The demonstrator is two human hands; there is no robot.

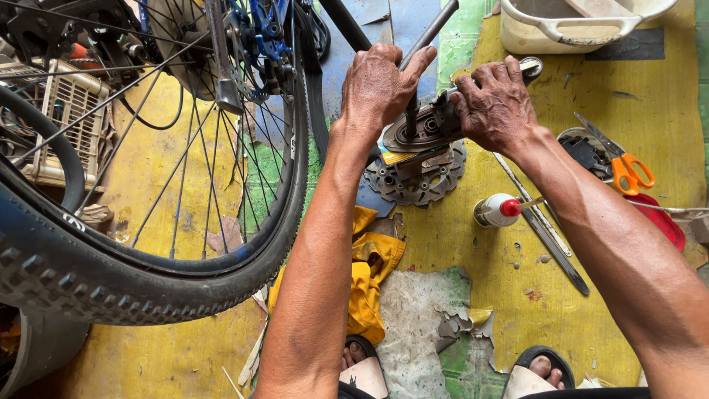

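Peeling yellow floor [185, 355] lies under a bike wheel [148, 244] at left. Both hands meet on a dark oval part [421, 129] above a brake disc [421, 181] — left hand [380, 85] wrapped round a rod [428, 37], right hand [495, 103] clamped on the part's edge. Spray can [498, 210], scissors [624, 166] and yellow rag [369, 273] lie nearby.

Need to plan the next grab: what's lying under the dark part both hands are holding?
Under the dark part lies a toothed metal disc on the yellow floor. The part covers the disc's centre and upper edge.
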